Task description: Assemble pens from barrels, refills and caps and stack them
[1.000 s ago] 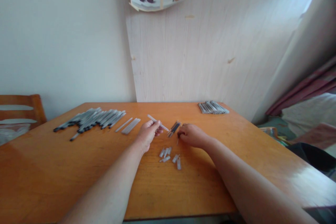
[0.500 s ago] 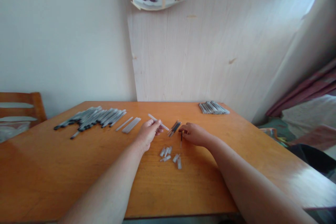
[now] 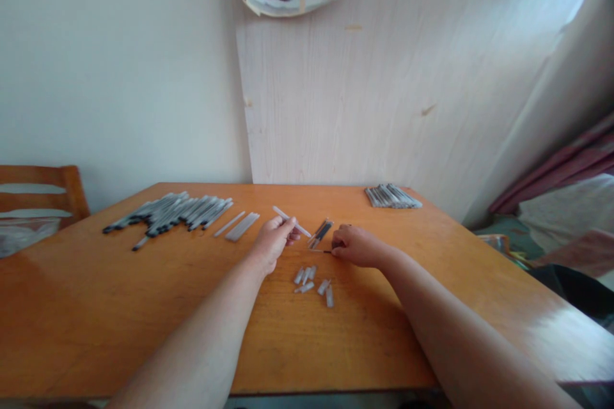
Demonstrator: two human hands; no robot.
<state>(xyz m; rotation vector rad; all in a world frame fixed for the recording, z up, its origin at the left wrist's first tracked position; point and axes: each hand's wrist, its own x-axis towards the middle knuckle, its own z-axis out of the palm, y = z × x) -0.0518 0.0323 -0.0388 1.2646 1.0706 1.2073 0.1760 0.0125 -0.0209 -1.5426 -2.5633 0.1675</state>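
Note:
My left hand (image 3: 275,241) is closed on a translucent white pen barrel (image 3: 301,228), tilted with its lower end to the right. My right hand (image 3: 352,245) pinches a thin pen refill (image 3: 326,251), dark near the fingers, its pale end pointing left. Between the hands lies a small bunch of dark-inked refills (image 3: 321,232) on the table. Nearer to me, several clear pen caps (image 3: 307,274) are scattered in two loose groups. Left of my left hand rests a row of empty pen barrels (image 3: 242,227), with a single barrel (image 3: 229,223) beside it.
A large pile of black-tipped pens (image 3: 177,211) covers the back left of the wooden table (image 3: 268,351). A neat stack of pens (image 3: 392,195) lies at the back right. A wooden chair (image 3: 74,192) stands at the left, and a wall rises behind the table.
My right hand has turned the refill from pointing down towards me to lying nearly level, its pale end now leftward. My left hand still holds the barrel in nearly the same place.

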